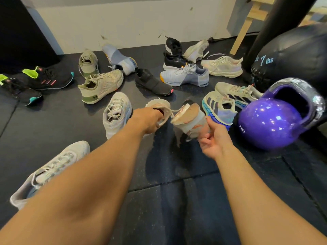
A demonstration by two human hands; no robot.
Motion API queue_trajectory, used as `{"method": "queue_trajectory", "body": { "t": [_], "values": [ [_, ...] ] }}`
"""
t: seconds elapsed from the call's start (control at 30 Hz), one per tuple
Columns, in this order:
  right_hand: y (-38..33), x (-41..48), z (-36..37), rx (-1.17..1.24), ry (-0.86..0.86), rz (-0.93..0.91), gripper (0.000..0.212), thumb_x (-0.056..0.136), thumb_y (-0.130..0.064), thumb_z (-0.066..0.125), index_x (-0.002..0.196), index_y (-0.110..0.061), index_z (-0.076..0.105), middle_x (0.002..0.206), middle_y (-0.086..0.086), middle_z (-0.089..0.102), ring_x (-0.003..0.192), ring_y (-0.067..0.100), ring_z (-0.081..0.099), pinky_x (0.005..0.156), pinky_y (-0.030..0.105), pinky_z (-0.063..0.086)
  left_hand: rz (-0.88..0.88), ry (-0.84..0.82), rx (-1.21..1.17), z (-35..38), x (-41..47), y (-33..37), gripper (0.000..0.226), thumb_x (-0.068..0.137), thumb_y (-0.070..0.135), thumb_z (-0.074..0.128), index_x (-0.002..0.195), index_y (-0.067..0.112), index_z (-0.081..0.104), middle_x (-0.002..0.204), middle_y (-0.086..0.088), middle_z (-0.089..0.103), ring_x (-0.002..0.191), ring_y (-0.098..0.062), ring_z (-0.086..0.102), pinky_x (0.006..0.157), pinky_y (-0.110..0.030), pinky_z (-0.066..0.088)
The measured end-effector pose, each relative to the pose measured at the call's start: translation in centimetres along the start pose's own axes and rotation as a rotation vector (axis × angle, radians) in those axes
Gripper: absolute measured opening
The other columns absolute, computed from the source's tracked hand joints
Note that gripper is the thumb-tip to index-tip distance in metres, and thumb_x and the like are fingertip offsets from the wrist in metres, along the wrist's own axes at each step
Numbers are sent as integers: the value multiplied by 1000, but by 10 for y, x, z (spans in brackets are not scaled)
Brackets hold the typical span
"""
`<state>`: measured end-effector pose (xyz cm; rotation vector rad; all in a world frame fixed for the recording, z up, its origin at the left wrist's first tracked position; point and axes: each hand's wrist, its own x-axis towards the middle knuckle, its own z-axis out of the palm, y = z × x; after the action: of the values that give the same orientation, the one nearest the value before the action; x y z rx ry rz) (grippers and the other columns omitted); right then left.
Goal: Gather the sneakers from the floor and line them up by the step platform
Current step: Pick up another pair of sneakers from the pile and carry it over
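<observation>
Our left hand (147, 121) curls into one beige sneaker (160, 104)'s collar; our right hand (215, 138) grips a white sneaker (187, 119) sole-up, probably to carry both together. Other sneakers (100, 85) lie scattered across the floor (168, 165).

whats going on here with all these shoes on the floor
A person is gathering sneakers off a black gym mat. The left hand grips a pale sneaker by its opening. The right hand holds a second sneaker, tipped so its sole shows. The rest, like the grey sneaker, lie scattered near a purple kettlebell. No row is in view yet.
</observation>
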<state>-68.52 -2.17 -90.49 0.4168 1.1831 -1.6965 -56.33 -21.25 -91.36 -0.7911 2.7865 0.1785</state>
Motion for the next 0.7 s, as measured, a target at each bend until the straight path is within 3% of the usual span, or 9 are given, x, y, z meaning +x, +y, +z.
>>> {"method": "queue_trajectory", "body": {
  "t": [0.07,0.2,0.3,0.37,0.43,0.53,0.6,0.7],
  "values": [
    [0,-1,-1,-129,-12,-52,23,89,-32,64,107,-18,66,71,0,61,38,3,37,29,13,23,29,-23,28,2,-1,3,19,84,31,60,102,29,58,112,-4,63,98,-30,59,73,-38,43],
    [16,-3,11,-1248,-30,-396,23,77,-37,70,80,-14,68,72,6,67,51,14,58,41,26,46,-5,-172,2,14,-4,12,17,79,27,65,86,25,50,107,-8,61,90,-30,57,72,-37,44],
    [37,-1,15,-1672,-65,-405,15,70,-25,73,77,-16,62,90,10,66,81,29,65,67,42,58,-109,-340,-82,39,-7,13,16,85,30,64,88,19,53,109,-10,61,77,-28,53,77,-43,52],
    [48,3,16,-1829,4,-403,11,74,-22,69,79,-18,60,101,12,64,93,35,62,76,40,55,-149,-452,-118,52,-11,13,19,90,33,59,96,15,55,112,-10,61,70,-26,53,79,-43,53],
    [52,8,17,-1915,112,-442,18,81,-23,65,97,-14,64,109,12,62,101,36,59,74,37,49,-192,-529,-167,56,-14,13,28,93,37,55,107,13,55,115,-11,61,74,-28,60,83,-42,53],
    [53,7,21,-1937,146,-529,28,85,-26,61,110,-14,59,114,14,61,105,37,58,71,36,41,-282,-605,-401,48,-14,9,26,96,32,52,115,15,53,112,-16,59,98,-38,65,61,-34,56],
    [44,-4,26,-1945,133,-556,29,86,-30,58,111,-14,59,115,15,61,105,39,58,71,35,40,-316,-561,-531,33,-19,9,19,97,28,47,103,11,50,99,-18,62,82,-40,69,58,-38,59],
    [18,-40,40,-2037,99,-525,27,86,-30,58,108,-14,60,115,15,61,106,40,56,72,36,39,-286,-406,-592,-2,-37,30,21,91,19,43,89,4,58,61,-18,66,52,-32,68,53,-44,59]
  ]
}}
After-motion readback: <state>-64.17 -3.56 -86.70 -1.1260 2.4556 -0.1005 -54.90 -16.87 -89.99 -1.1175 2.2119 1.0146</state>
